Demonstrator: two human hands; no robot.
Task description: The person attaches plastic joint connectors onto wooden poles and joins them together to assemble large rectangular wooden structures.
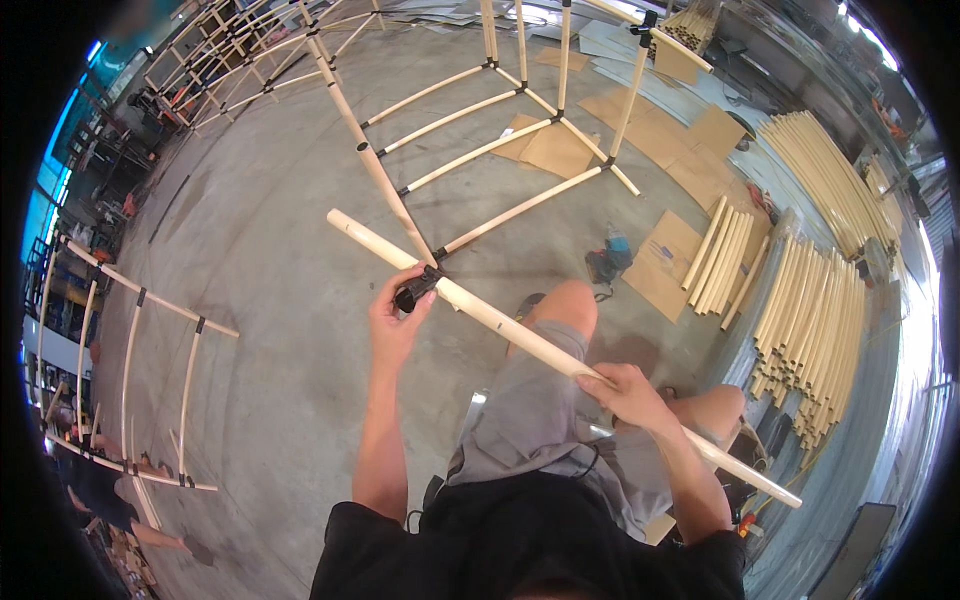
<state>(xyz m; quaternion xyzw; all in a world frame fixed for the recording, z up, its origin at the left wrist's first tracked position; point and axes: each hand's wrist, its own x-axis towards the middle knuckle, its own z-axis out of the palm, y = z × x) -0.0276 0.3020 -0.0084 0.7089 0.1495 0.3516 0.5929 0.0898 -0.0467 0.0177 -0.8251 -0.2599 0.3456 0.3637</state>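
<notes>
A long cream-coloured pipe [530, 343] lies slantwise across my lap, its far end up to the left and its near end down to the right. Around the pipe sits a black pipe joint [411, 293], which my left hand [395, 305] grips with thumb and fingers. Further down the pipe, my right hand [625, 393] is closed round it. Dark marks show on the pipe on both sides of the joint. Just beyond the joint stands a frame of cream pipes [525, 205] with black joints; the pipe I hold overlaps its near corner in view.
A blue and black cordless drill [609, 258] rests on the floor beside cardboard sheets [665, 262]. Bundles of cut pipes [815, 330] lie at the right. Another pipe frame [140, 300] stands at the left, where a person [100, 500] bends low. More frames [240, 70] stand far back.
</notes>
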